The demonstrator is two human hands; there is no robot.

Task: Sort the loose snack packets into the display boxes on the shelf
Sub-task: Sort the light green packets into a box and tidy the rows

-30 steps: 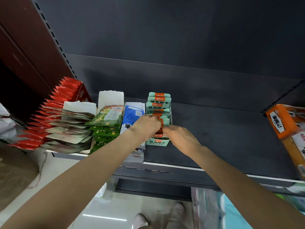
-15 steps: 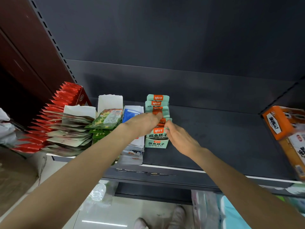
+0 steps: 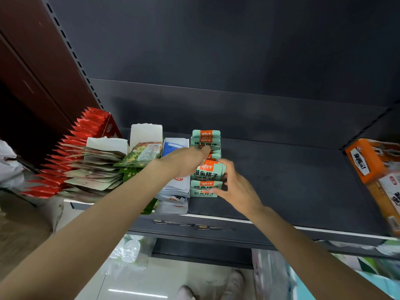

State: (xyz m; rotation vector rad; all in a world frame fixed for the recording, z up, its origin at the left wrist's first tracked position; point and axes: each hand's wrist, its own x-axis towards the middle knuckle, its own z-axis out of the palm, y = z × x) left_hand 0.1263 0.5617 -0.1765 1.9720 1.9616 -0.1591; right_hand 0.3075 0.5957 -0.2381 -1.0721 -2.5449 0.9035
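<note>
On the shelf [image 3: 281, 180], both hands pinch mint packets [image 3: 206, 171] — upright (box-held) — left hand [image 3: 184, 162], right hand [image 3: 234, 185].

Mint-green snack packets [image 3: 206, 169] stand upright, filed in their display box [image 3: 203, 193].

Both arms outstretched, left hand [image 3: 184, 161] and right hand [image 3: 236, 187] fingers curled.

Bare shelf [image 3: 292, 180] lies between mint packets [image 3: 205, 169] and orange box [image 3: 365, 161].
</note>
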